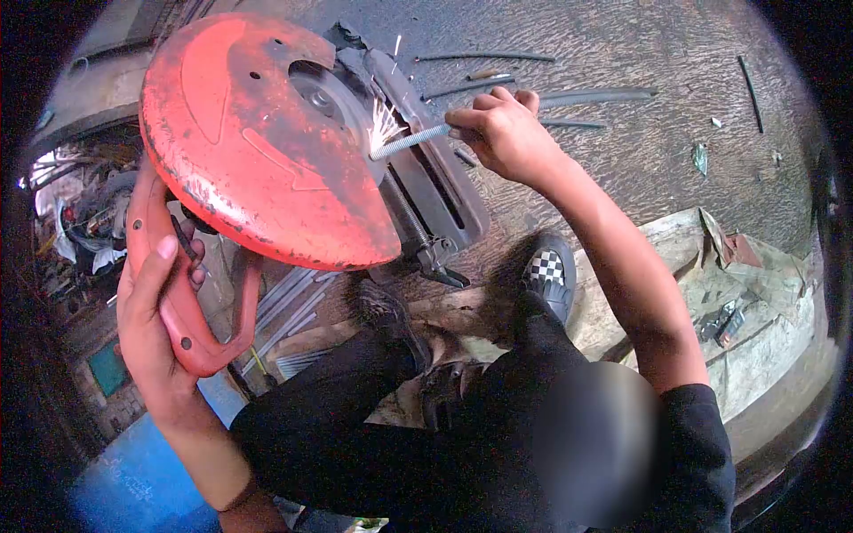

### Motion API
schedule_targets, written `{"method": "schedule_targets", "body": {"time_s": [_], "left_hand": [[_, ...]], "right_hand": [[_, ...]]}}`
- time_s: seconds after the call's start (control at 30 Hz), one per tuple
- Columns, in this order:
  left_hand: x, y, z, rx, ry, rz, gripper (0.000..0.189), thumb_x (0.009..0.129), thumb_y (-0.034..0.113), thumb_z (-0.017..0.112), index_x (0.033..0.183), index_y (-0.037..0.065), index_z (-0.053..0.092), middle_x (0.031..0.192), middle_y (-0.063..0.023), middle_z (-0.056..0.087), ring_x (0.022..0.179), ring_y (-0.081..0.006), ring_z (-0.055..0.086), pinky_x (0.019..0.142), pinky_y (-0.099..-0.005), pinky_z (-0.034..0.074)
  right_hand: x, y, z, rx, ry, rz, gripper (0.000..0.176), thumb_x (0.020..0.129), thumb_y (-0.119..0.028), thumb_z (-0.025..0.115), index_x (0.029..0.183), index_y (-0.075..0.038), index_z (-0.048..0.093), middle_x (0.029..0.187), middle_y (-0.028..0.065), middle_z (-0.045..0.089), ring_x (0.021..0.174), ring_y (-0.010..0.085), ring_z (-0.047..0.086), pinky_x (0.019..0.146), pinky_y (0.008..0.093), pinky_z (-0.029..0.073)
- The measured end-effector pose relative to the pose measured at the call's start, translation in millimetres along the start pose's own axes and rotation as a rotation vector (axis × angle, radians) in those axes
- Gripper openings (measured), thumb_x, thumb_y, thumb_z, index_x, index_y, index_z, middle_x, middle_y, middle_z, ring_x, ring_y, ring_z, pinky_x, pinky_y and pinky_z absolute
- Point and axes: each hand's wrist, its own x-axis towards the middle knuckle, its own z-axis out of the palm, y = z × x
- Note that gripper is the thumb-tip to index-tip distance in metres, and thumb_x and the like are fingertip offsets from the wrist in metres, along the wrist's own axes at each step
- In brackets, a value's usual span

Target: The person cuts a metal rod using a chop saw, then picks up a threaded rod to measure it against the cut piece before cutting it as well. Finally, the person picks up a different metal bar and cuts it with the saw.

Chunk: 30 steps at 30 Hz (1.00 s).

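Our right hand (502, 133) grasps a threaded rod (410, 142), fingers and thumb closed round it near its middle or far end; we cannot tell how far the rod runs past the knuckles. Our left hand (147, 324) is wrapped round the red handle (182, 306) of a cutting machine, the thumb lying along it and the fingertips showing through the loop.

From the right hand the rod slants to the edge of the red wheel guard (293, 169), where its near end meets the blurred wheel (318, 96) and throws up bright sparks (384, 123). Below the rod lies the dark machine base (449, 191); we see no clamp gripping the rod, so our hand appears to be its main support.

We judge the step in hand to be grinding or cutting at that end. It calls for a firm, level hold on the rod, steady control of the handle, and fingers well apart from the wheel.

Farther out, dark rods (484, 58) lie on the wet-looking ground, a checkered shoe (548, 271) stands near the base, pale metal bars (293, 298) lie beneath the handle side, and a crumpled sheet (764, 311) spreads beyond our right arm.
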Motion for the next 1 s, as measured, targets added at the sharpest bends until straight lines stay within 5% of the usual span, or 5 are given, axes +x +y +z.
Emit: {"method": "schedule_targets", "body": {"time_s": [0.1,1.0], "left_hand": [[13,-8,-22,0.051,-0.16,-0.023,0.043,0.083,0.022,0.063,0.116,-0.002,0.05,0.097,-0.0076,0.059,0.085,-0.0132,0.056,0.072,-0.0231,0.043],[1,-2,-2,-0.017,0.024,-0.008,0.043,0.083,0.022,0.062,0.117,-0.002,0.05,0.093,-0.0068,0.058,0.081,-0.0131,0.055,0.072,-0.0246,0.044]], "right_hand": [[-4,2,-2,0.014,-0.016,0.004,0.022,0.079,-0.02,0.062,0.101,-0.019,0.064,0.078,0.0045,0.057,0.086,0.0251,0.052,0.074,0.0441,0.034],[9,9,3,-0.015,-0.046,-0.024,0.02,0.08,-0.022,0.059,0.099,-0.021,0.066,0.084,0.0054,0.059,0.089,0.0274,0.055,0.078,0.0525,0.035]]}}
